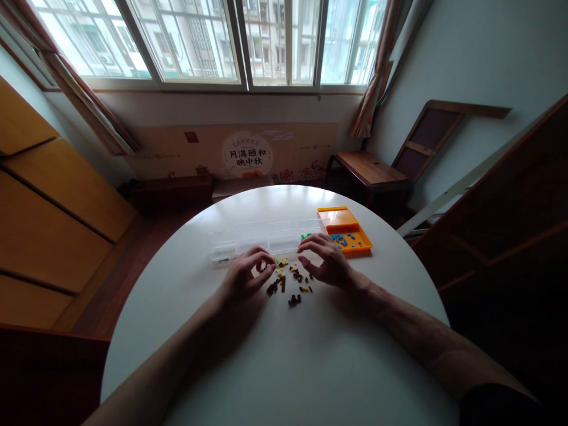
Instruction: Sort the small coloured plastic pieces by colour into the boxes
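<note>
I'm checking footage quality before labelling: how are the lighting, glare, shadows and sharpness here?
Head view: bright windows backlight the room; head view: pale glare along the far edge of the table; head view: soft shadows below the left hand and right hand; head view: the lower right corner nearly black; head view: small brown pieces look soft, fine shapes unclear.

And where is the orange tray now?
In the head view, the orange tray lies right of centre on the white table, just beyond the right hand and beside the clear box.
</note>
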Motion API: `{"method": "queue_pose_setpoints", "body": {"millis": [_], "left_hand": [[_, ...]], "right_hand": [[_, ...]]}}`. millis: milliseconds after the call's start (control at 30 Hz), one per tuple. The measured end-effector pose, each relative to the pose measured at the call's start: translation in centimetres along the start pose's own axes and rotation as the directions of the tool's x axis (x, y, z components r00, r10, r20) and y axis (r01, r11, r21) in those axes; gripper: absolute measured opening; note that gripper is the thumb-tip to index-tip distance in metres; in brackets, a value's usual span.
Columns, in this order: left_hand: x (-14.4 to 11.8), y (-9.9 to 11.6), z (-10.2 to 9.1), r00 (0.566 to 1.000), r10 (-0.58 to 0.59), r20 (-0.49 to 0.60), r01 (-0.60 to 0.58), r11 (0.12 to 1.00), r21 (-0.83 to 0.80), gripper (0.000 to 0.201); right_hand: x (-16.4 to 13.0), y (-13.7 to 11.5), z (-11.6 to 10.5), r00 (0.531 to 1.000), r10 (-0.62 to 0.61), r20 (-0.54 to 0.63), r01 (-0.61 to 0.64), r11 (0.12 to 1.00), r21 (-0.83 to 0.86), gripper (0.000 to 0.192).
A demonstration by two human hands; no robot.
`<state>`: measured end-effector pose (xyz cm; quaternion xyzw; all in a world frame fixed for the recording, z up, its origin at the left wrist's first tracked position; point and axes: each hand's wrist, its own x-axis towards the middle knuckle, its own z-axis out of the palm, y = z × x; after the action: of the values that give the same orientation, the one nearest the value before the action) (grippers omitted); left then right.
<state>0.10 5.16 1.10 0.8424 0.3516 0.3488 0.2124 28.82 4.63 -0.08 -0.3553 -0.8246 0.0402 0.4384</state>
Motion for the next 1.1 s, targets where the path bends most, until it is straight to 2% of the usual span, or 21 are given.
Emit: {"method": "queue_pose_setpoints", "body": {"millis": [100,233,400,733,833,933,1000,1100], "left_hand": [[0.2,1.0,0.8,0.998,-0.062,0.012,0.063,0.979,-0.194,0.025],[0.3,1.7,1.5,0.991,-0.121,0.052,0.131,0.945,-0.301,0.03],[0.3,1.9,2.1,0.987,-0.147,0.069,0.162,0.919,-0.36,0.031],[0.4,2.0,1.9,0.99,-0.132,0.052,0.142,0.937,-0.32,0.031],[0.3,1.3,1.6,0.992,-0.121,-0.03,0.112,0.971,-0.211,0.028],[0.1,0.1,1.1,0.994,-0.076,-0.083,0.077,0.997,0.008,0.02],[-0.2,-0.5,0.8,0.996,-0.046,-0.08,0.056,0.99,0.128,0.015],[-0.5,-1.0,0.8,0.998,-0.022,-0.065,0.036,0.974,0.225,0.015]], "right_hand": [[0.3,-0.7,0.0,0.988,-0.139,0.067,0.137,0.99,0.033,0.007],[0.5,-1.0,0.2,0.963,-0.233,0.139,0.228,0.972,0.054,0.011],[0.5,-0.9,0.3,0.963,-0.241,0.124,0.238,0.971,0.037,0.009],[0.4,-0.8,0.3,0.964,-0.243,0.108,0.241,0.97,0.03,0.008],[0.3,-0.3,0.3,0.984,-0.176,0.033,0.176,0.984,-0.01,0.008],[0.1,0.5,0.1,0.995,-0.034,-0.093,0.028,0.997,-0.073,0.009],[0.1,1.1,-0.1,0.984,0.056,-0.166,-0.074,0.992,-0.106,0.009],[-0.1,2.1,-0.2,0.958,0.172,-0.228,-0.205,0.971,-0.127,0.01]]}}
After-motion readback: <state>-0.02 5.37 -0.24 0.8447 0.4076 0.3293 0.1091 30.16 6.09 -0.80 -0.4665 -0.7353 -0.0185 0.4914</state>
